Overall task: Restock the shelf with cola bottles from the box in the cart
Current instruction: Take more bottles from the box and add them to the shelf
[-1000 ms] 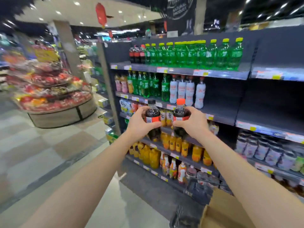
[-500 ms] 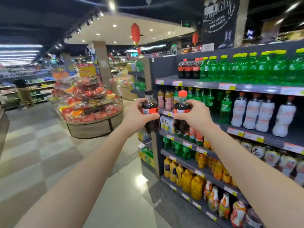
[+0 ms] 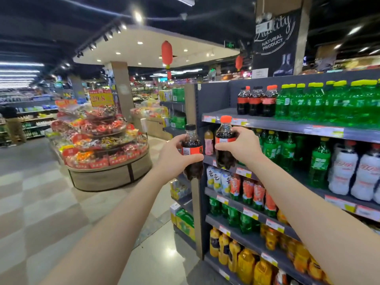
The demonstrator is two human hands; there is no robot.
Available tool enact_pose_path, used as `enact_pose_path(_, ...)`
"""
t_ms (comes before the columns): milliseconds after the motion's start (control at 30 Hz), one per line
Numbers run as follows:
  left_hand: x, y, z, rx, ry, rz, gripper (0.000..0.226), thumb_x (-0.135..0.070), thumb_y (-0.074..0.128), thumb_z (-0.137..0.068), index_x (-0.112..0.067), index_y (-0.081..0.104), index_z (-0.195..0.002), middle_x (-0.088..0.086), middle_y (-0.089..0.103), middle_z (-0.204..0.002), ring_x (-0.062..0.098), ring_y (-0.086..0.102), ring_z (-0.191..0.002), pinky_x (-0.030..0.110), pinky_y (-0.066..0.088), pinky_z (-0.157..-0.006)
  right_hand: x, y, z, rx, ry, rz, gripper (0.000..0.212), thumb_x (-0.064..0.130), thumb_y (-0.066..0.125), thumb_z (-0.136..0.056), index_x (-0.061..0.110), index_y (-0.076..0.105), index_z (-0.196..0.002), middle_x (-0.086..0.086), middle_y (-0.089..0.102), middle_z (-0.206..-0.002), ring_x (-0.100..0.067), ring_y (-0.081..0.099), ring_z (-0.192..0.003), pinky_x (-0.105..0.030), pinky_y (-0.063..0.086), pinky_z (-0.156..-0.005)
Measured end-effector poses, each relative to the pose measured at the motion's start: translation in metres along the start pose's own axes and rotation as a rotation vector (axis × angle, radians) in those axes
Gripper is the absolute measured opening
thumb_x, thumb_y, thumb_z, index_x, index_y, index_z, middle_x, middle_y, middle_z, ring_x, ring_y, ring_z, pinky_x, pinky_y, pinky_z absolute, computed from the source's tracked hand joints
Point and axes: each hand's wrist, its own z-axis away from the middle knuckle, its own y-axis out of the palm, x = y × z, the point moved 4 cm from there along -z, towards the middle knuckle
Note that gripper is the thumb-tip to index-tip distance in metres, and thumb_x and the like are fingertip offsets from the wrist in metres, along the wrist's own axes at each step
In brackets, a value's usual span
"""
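The left hand (image 3: 174, 159) is wrapped around the waist of a black-capped cola bottle (image 3: 192, 153), fingers pressed across its red label, and the right hand (image 3: 242, 148) clasps a red-capped cola bottle (image 3: 225, 142) the same way — both bottles upright, side by side with a narrow gap between them, held out at arm's length. Each is small, clear plastic with a pinched waist and a rounded lower body, the dark liquid showing through and the surface smooth enough to catch the store lights. Up and to the right of the grips, on the top shelf (image 3: 267, 122), a small cluster of shelved cola bottles (image 3: 257, 100) stands at the left end, with bare grey shelf to its left and in front of it; just beyond them runs a dense row of green soda bottles (image 3: 329, 103) with yellow caps. The two held bottles are below that shelf's front edge and not yet on it, so I judge the restocking barely begun — a few colas placed, this pair to go up, and an unknown number left, since neither cart nor box is in view. The shelf is flat painted metal with price tags (image 3: 238, 121) along its lip.
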Motion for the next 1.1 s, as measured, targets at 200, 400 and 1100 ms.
enact_pose_path(200, 0.045, 0.009, -0.118, 0.022, 0.037, -0.050, 0.078, -0.028, 0.092, -0.075, -0.022, 0.055, -0.143, -0.012, 0.062, -0.118, -0.007, 0.057, -0.095, 0.013, 0.046, -0.079, -0.036, 0.058, -0.115, -0.028, -0.023, 0.051, 0.060, 0.039, 0.090, -0.063, 0.020, 0.069, -0.116, 0.007, 0.070, -0.103, -0.018, 0.066, -0.096, -0.024, 0.051, -0.069)
enact_pose_path(400, 0.079, 0.016, -0.236, 0.041, 0.049, -0.076, 0.071, -0.033, 0.092, -0.074, -0.032, 0.057, -0.135, -0.020, 0.062, -0.105, -0.011, 0.058, -0.091, 0.013, 0.049, -0.085, -0.060, 0.086, -0.219, -0.069, -0.030, 0.071, 0.064, 0.040, 0.089, -0.059, 0.021, 0.068, -0.117, 0.005, 0.071, -0.103, -0.018, 0.067, -0.094, -0.031, 0.053, -0.077)
enact_pose_path(1100, 0.167, 0.097, -0.557, 0.337, 0.351, 0.194, 0.069, -0.040, 0.094, -0.069, -0.035, 0.062, -0.130, -0.017, 0.069, -0.106, -0.001, 0.067, -0.094, 0.016, 0.049, -0.079, -0.119, 0.148, -0.471, -0.546, 0.091, 0.227, 0.072, 0.048, 0.087, -0.059, 0.023, 0.066, -0.124, 0.006, 0.069, -0.119, -0.017, 0.064, -0.111, -0.033, 0.051, -0.095)
